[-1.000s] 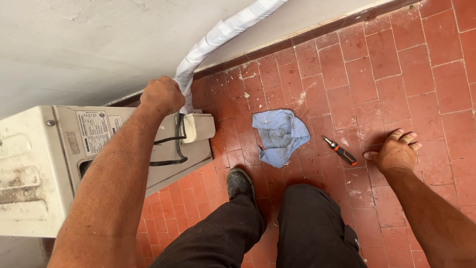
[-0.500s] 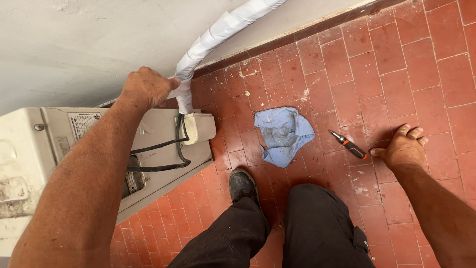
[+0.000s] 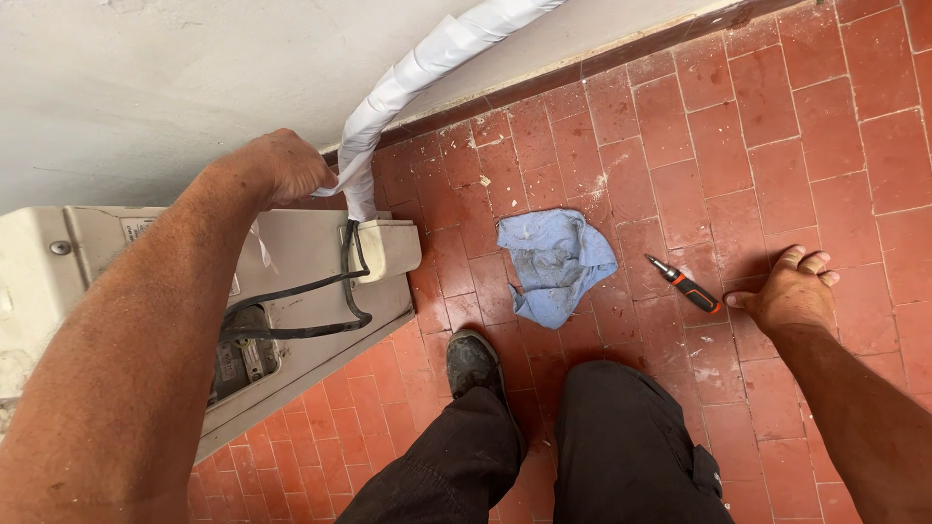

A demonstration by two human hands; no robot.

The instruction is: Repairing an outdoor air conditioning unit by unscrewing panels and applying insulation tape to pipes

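Screwdriver [image 3: 683, 283] right of cloth [image 3: 555, 264] (floor).

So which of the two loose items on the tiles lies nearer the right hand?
The screwdriver with the orange-and-black handle. Its handle end lies just beside the right hand, while the blue rag lies farther off, towards the grey unit.
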